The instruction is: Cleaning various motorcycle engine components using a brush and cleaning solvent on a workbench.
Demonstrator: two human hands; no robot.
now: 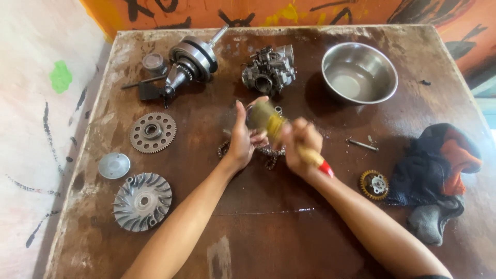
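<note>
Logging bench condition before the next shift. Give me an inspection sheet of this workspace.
Surface: brown wooden table, stained, wet patches.
Job's things: paintbrush with wooden handle, red tip, bristles blurred against a small part; chain lies under the hands.
Clutter: steel bowl, carburettor, crankshaft, toothed sprocket, finned pulley, small disc, brass gear, pin, rags.
Grippers: left hand holds the small part; right hand grips the brush.
Cables: nothing seen.
Surroundings: orange painted wall, pale wall on one side.

Glossy steel bowl (359, 72), worn stained wooden table (268, 227), crumpled cloth rag (439, 170).
</note>
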